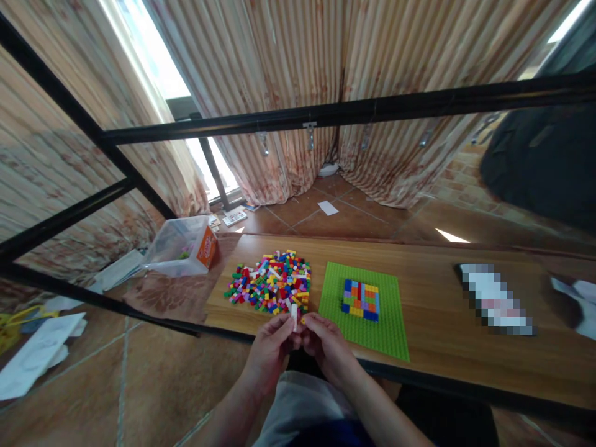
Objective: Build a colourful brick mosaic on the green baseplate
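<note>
Close to the front edge of the wooden table, my left hand point(274, 338) is closed on a long white toy brick point(293, 315) that stands upright between its fingers. My right hand point(326, 341) meets it from the other side, pinching a small yellow brick point(304, 320). Just beyond both hands lies a loose pile of multicoloured bricks point(272, 279). To the right is a green studded baseplate point(391, 332). On it sits a roughly square, multicoloured brick build point(361, 300), with blue, yellow, orange and red pieces visible.
A clear plastic box point(161, 248) with an orange label stands left of the table point(428, 323). A blurred flat object point(496, 298) lies on the right, with white paper point(582, 304) beyond it. A black metal bar point(279, 124) with clips crosses above, before the curtains point(298, 56).
</note>
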Tool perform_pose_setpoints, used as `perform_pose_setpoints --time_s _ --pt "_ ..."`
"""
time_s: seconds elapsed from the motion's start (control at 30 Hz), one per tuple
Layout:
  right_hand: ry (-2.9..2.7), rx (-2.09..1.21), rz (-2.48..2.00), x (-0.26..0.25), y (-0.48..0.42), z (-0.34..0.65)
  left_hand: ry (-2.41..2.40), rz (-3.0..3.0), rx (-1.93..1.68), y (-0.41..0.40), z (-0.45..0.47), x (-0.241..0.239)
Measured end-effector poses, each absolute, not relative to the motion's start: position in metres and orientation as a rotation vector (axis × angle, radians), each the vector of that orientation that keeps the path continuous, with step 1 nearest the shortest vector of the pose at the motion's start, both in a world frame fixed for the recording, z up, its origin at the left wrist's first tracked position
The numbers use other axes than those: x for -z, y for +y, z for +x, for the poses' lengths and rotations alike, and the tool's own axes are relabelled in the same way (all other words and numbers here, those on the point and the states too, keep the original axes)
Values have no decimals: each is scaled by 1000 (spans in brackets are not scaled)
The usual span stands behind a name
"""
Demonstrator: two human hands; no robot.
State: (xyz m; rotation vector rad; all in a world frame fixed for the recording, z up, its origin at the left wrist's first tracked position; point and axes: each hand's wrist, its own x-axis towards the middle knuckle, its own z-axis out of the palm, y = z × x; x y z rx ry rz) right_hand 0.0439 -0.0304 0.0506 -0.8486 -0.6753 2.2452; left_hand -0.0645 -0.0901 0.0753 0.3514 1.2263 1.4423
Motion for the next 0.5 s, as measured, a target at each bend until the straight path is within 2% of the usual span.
perform_pose_setpoints --time_s 0.13,0.3,0.5 --pt "-572 -2246 -830 -51 -24 48 1413 394 -1515 -90 -76 -68" --pt "-739 -2174 -904 -51 -10 38 1832 635 -1562 -83 -108 -54" --pt "-812 -2151 -870 -53 19 1 2190 1149 -1401 -65 -138 -48"
